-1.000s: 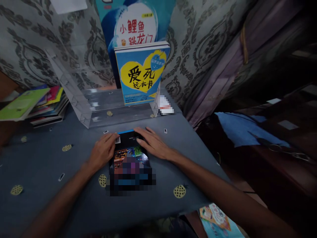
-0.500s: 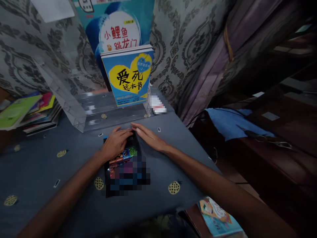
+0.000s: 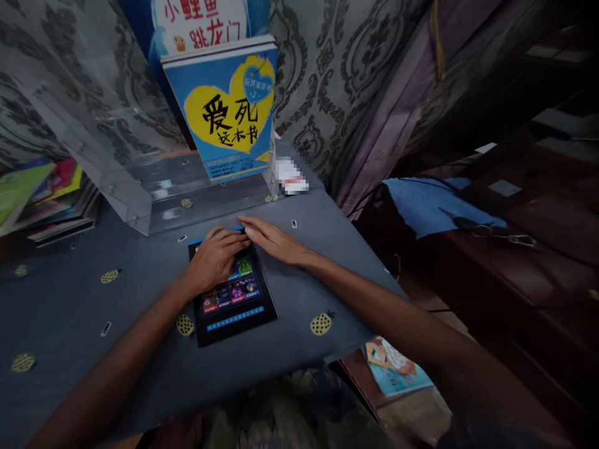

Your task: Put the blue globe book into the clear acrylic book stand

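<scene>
Both hands sit on the far end of a dark book [image 3: 231, 299] lying flat, centre of frame, on the grey worktop [image 3: 70, 324]; left hand [image 3: 213, 262] lies flat, fingers loosely spread over the cover; right hand [image 3: 271, 240] rests flat at the top right corner, holding nothing. Step looks like getting a grip on that far edge; next move likely needs fingers under it. Book's long axis runs near-to-far, slightly tilted, far end towards the clear acrylic stand [image 3: 154, 199] holding a blue book [image 3: 224, 118].
</scene>
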The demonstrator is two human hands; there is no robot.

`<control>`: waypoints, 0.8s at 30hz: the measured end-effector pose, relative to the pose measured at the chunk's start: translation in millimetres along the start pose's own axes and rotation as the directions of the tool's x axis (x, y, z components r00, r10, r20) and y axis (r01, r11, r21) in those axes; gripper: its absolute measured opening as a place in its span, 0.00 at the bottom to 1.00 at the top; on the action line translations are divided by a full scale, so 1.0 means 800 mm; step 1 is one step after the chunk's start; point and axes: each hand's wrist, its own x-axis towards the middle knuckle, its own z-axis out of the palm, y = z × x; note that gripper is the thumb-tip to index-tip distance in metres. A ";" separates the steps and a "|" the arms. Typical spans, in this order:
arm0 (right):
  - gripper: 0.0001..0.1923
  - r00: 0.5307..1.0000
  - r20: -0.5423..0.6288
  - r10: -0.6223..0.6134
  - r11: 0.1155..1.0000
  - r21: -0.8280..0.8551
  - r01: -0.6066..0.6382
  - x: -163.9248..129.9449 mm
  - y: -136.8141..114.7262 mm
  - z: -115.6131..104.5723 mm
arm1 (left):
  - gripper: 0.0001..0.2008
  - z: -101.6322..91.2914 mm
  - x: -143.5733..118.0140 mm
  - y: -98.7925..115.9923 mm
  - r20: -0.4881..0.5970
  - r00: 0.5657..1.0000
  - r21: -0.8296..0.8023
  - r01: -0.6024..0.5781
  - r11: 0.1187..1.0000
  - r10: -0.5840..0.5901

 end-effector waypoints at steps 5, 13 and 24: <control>0.31 1.000 -0.002 -0.009 1.000 -0.019 0.009 -0.001 -0.002 -0.001 | 0.23 0.000 -0.007 0.012 0.008 0.999 -0.015 -0.045 0.999 0.045; 0.33 0.999 -0.010 -0.032 0.999 -0.019 0.032 -0.001 -0.002 0.000 | 0.19 -0.004 -0.021 0.037 0.018 0.989 -0.036 -0.147 0.988 0.148; 0.34 0.998 -0.009 -0.064 0.997 -0.047 0.064 -0.001 -0.001 0.000 | 0.18 -0.005 -0.039 0.077 0.031 0.976 -0.070 -0.215 0.974 0.218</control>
